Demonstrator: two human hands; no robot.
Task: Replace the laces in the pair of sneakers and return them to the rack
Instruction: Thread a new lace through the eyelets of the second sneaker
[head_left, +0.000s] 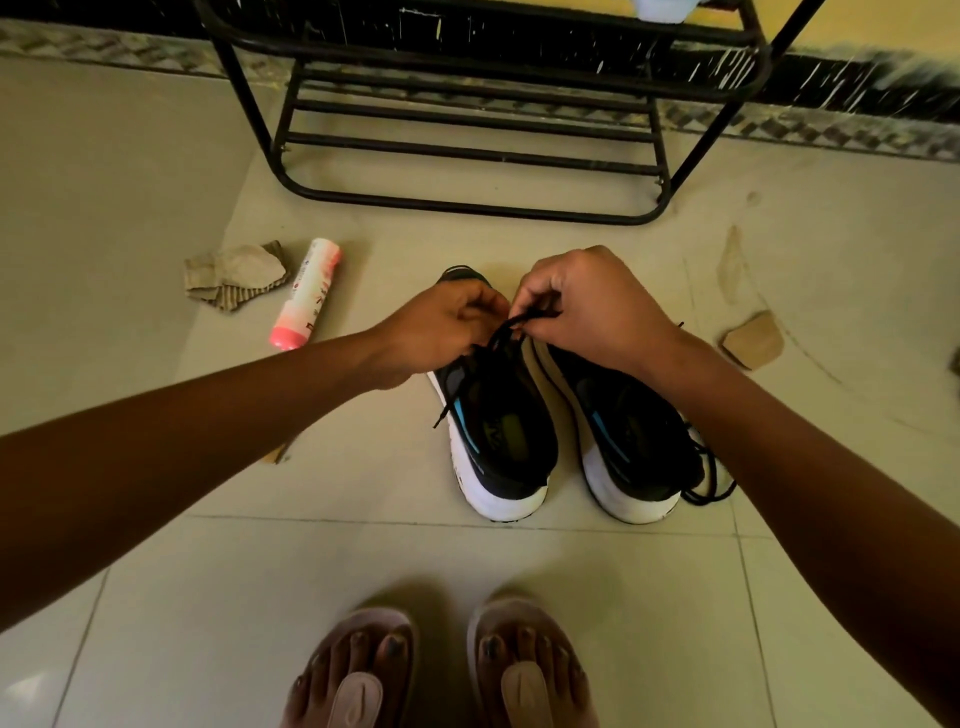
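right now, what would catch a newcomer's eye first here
First, the left hand and right hand meet mid-frame, fingers pinching a black lace over the left sneaker, which stands beside the right sneaker on the tiled floor. Behind them stands a black metal rack, and a pink spray can lies to the left.

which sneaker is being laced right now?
The left sneaker, nearer the pink bottle: the left hand and right hand pinch its black lace above it. The right sneaker just has a loose lace lying by its heel.
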